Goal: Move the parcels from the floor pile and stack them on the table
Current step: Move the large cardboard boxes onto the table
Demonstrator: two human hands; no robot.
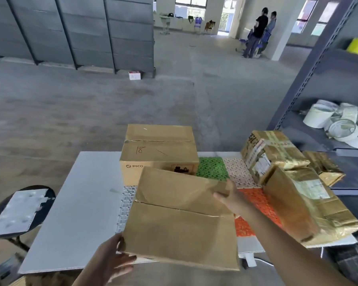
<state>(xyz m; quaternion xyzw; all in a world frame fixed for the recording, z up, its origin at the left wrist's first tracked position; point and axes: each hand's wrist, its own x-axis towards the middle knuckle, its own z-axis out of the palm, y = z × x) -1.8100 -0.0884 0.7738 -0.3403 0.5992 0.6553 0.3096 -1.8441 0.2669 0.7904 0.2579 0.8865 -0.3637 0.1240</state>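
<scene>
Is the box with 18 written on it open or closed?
Closed. The box marked 18 has both top flaps lying flat, meeting in a seam across its top.

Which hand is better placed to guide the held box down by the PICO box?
Probably the right hand: it grips the held box at its far right edge, nearest the PICO box. The left hand holds the near lower corner, at the table's front edge.

Grey concrete floor (174, 100), metal shelving (339, 67)
</scene>
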